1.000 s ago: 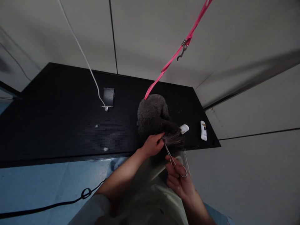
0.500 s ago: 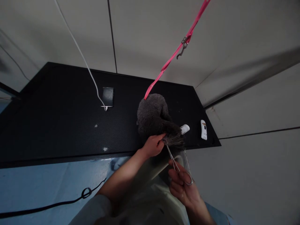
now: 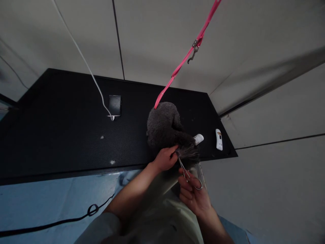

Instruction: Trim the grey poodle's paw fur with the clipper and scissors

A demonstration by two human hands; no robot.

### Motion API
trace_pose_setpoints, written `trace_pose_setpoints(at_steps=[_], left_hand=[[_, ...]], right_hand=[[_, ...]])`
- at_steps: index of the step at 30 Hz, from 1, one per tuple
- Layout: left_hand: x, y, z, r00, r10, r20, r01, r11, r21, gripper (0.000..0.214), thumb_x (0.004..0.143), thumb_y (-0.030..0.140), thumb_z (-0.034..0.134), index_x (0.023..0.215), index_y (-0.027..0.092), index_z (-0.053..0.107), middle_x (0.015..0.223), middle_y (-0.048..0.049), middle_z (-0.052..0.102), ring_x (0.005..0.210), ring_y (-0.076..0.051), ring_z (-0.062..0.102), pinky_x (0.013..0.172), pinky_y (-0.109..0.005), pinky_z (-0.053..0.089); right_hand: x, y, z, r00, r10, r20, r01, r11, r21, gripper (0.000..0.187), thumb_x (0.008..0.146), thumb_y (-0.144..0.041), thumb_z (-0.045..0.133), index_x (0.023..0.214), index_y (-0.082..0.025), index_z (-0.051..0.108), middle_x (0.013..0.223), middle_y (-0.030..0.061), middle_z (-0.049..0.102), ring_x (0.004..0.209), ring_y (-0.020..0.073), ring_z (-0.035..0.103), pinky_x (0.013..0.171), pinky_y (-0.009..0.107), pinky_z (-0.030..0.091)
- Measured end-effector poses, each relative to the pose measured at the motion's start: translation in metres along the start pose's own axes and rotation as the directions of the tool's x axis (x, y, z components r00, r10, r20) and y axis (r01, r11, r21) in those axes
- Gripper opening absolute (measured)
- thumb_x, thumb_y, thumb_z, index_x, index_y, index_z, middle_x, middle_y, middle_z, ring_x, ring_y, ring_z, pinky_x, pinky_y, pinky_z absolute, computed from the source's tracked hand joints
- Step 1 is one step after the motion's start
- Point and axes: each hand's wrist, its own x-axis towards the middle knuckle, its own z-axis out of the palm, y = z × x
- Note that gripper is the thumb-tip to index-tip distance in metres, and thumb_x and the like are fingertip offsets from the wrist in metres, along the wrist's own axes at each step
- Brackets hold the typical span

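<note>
A small dark grey curly-coated dog stands on a black grooming table, tied by a pink leash that runs up to the right. My left hand is closed, pinching the long fanned-out hair of the dog's tail at the table's near edge. My right hand grips silver scissors by the finger rings. The blades point up-left and their tips reach the tail hair beside my left fingers.
A white clipper and a smaller white object lie on the table's right end. A white cable drops to a square fitting. Hair tufts dot the surface. A black cord crosses the blue floor.
My right hand drew the scissors back down and to the right, then brought them up again to the tail hair. My left hand kept its pinch on the tail.
</note>
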Motion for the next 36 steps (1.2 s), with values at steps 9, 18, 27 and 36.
trace_pose_setpoints(at_steps=[9, 18, 27, 36], left_hand=[[0.001, 0.0, 0.002, 0.999, -0.034, 0.012, 0.035, 0.999, -0.028, 0.041, 0.079, 0.015, 0.047, 0.118, 0.013, 0.059, 0.103, -0.0085, 0.071, 0.088, -0.019, 0.068, 0.085, -0.032, 0.054], [-0.002, -0.001, 0.008, 0.998, -0.068, -0.004, 0.067, 0.997, -0.046, 0.04, 0.08, 0.015, 0.047, 0.119, 0.012, 0.059, 0.104, -0.0096, 0.07, 0.089, -0.018, 0.068, 0.086, -0.033, 0.053], [-0.002, -0.002, 0.011, 0.998, -0.066, -0.004, 0.065, 0.995, -0.081, 0.04, 0.08, 0.016, 0.046, 0.117, 0.011, 0.059, 0.107, -0.0098, 0.07, 0.095, -0.018, 0.066, 0.087, -0.031, 0.053], [-0.002, 0.0, 0.009, 0.99, -0.13, 0.046, 0.135, 0.98, -0.144, 0.04, 0.079, 0.016, 0.046, 0.116, 0.012, 0.062, 0.101, -0.0083, 0.071, 0.085, -0.018, 0.067, 0.084, -0.031, 0.053]], right_hand=[[-0.017, -0.002, 0.001, 0.999, 0.025, 0.047, -0.024, 1.0, -0.015, 0.031, 0.077, -0.033, 0.064, 0.106, -0.023, 0.058, 0.055, -0.0111, 0.033, 0.035, 0.0013, 0.015, 0.034, 0.015, 0.023], [-0.002, -0.005, 0.0, 0.996, 0.064, 0.064, -0.067, 0.996, 0.052, 0.031, 0.079, -0.043, 0.055, 0.102, -0.022, 0.056, 0.059, -0.0087, 0.038, 0.04, 0.0041, 0.019, 0.041, 0.019, 0.03], [-0.001, -0.007, -0.002, 0.999, 0.026, -0.025, -0.027, 0.999, -0.043, 0.024, 0.08, -0.03, 0.061, 0.102, -0.022, 0.057, 0.056, -0.0117, 0.032, 0.036, 0.0009, 0.012, 0.033, 0.014, 0.019], [-0.013, 0.003, 0.0, 0.995, -0.017, -0.099, 0.003, 0.99, -0.14, 0.027, 0.077, -0.031, 0.065, 0.101, -0.024, 0.056, 0.053, -0.0126, 0.033, 0.033, -0.0003, 0.011, 0.03, 0.013, 0.017]])
